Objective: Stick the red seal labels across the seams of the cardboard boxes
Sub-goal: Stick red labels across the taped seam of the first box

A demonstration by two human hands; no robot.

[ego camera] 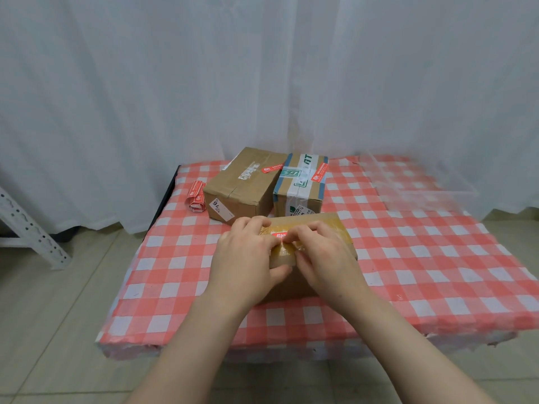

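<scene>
Checked tablecloth (408, 258): left hand (248, 258) gripped taped brown cardboard box (335, 228); right hand (323, 258), grip unclear, on red rectangular seal label (280, 236); firm outward smoothing seemed best.

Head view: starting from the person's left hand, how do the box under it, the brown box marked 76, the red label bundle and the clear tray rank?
1. Near box, held under the left hand.
2. Brown box marked 76, just behind.
3. Red label bundle, back left.
4. Clear tray, back right.
</scene>
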